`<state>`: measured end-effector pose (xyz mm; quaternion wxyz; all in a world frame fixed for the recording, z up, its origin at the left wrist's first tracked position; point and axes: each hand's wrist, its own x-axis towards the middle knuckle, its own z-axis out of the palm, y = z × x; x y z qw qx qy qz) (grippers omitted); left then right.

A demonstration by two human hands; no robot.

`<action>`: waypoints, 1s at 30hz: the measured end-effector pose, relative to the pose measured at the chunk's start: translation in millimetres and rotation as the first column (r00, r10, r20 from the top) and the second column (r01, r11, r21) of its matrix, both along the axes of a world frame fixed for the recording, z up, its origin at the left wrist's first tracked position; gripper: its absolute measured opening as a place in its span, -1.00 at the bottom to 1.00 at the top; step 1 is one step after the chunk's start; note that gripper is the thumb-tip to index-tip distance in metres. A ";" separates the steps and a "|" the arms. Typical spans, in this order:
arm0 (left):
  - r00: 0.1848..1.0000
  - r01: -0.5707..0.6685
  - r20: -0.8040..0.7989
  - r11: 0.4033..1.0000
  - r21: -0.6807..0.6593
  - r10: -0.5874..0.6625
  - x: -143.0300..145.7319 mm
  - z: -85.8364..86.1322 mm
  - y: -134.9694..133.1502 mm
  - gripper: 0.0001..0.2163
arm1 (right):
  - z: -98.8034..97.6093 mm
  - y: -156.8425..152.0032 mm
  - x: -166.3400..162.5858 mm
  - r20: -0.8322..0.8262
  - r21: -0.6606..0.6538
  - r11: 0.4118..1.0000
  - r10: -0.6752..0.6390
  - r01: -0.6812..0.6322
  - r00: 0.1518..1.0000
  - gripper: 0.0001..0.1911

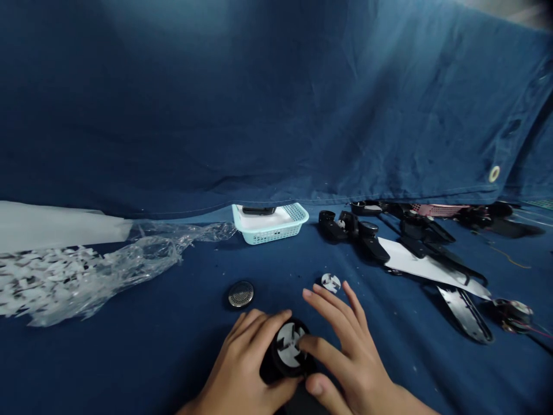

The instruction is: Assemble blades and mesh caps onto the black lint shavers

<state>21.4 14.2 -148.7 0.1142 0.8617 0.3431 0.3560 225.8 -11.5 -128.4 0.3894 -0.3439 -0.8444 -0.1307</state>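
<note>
My left hand is wrapped round a black round housing near the front edge of the view. A pale slotted disc sits in the housing's open end, facing up. My right hand has its index fingertip on the disc, its thumb beside the housing and its other fingers spread. A similar loose slotted disc lies on the blue cloth just beyond my right fingertips. Beyond my left hand lies a round perforated metal-looking cap. The lower part of the housing is hidden by my hands.
A light blue basket holding a black part stands ahead. Clear plastic bags with many small pale pieces lie left. Black housings, a white sheet and wired parts crowd the right. A blue curtain hangs behind.
</note>
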 end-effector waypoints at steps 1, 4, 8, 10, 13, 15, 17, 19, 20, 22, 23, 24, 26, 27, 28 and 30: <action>1.000 -0.003 0.004 1.000 0.001 0.003 0.8 -0.6 -0.3 -0.32 | -2.5 1.3 -0.8 -0.007 0.023 0.999 0.028 -0.028 1.000 -0.56; 1.000 -0.017 0.018 1.000 0.013 0.017 2.4 -3.7 -1.4 -0.37 | -9.8 5.4 -7.0 -0.049 0.112 0.991 0.080 -0.074 0.996 -0.50; 1.000 -0.025 -0.003 0.997 0.079 0.025 0.1 -6.7 -1.9 -0.35 | -9.4 5.4 -13.0 -0.044 0.082 0.995 -0.045 0.049 0.998 -0.47; 0.999 -0.017 -0.034 0.997 0.079 0.020 -1.6 -5.6 -1.8 -0.31 | -6.9 3.0 -11.7 -0.077 0.044 0.994 -0.099 0.103 0.992 -0.49; 0.999 -0.006 -0.050 0.999 0.040 0.008 -2.0 -1.8 -1.6 -0.31 | -7.7 0.1 -6.8 -0.163 0.051 0.994 -0.083 0.092 0.983 -0.54; 0.999 -0.009 -0.037 1.000 0.030 0.010 -0.5 0.4 -1.9 -0.33 | -11.8 0.1 -5.0 -0.172 0.085 0.995 -0.028 0.044 0.985 -0.55; 1.000 -0.010 -0.015 1.000 0.027 0.011 1.6 1.5 -2.4 -0.36 | -16.3 1.6 -5.9 -0.170 0.126 0.992 0.030 -0.008 0.985 -0.52; 1.000 -0.007 0.008 0.999 0.032 0.007 3.0 2.1 -2.9 -0.39 | -18.5 3.8 -8.9 -0.166 0.168 0.985 0.062 -0.034 0.984 -0.49; 1.000 -0.009 0.010 0.999 0.040 0.008 3.3 2.4 -2.9 -0.40 | -18.1 4.8 -10.5 -0.145 0.179 0.983 0.063 -0.037 0.987 -0.48; 1.000 -0.023 -0.007 0.997 0.079 0.024 2.7 3.0 -2.3 -0.41 | -14.4 5.9 -13.0 -0.076 0.168 0.986 0.021 -0.008 0.997 -0.45; 0.999 -0.031 -0.024 0.994 0.103 0.033 2.0 3.2 -1.6 -0.41 | -11.6 5.9 -13.7 -0.054 0.152 0.988 -0.017 0.025 0.998 -0.44; 0.998 -0.034 -0.041 0.991 0.126 0.039 1.0 3.5 -0.9 -0.40 | -8.7 5.5 -13.9 -0.040 0.133 0.989 -0.055 0.060 0.998 -0.43; 0.997 -0.031 -0.070 0.988 0.149 0.042 -1.1 3.8 0.6 -0.34 | -3.9 4.0 -12.9 -0.033 0.095 0.988 -0.117 0.119 0.993 -0.42; 0.996 -0.031 -0.081 0.988 0.149 0.044 -2.1 3.8 1.1 -0.32 | -2.5 3.2 -11.8 -0.038 0.077 0.988 -0.134 0.136 0.990 -0.43; 0.995 -0.032 -0.092 0.989 0.144 0.045 -2.9 3.8 1.3 -0.30 | -1.7 2.5 -10.4 -0.046 0.064 0.988 -0.141 0.144 0.989 -0.44; 0.993 -0.042 -0.100 0.989 0.141 0.056 -3.7 3.5 1.2 -0.28 | -1.6 1.9 -7.0 -0.062 0.057 0.989 -0.130 0.133 0.990 -0.44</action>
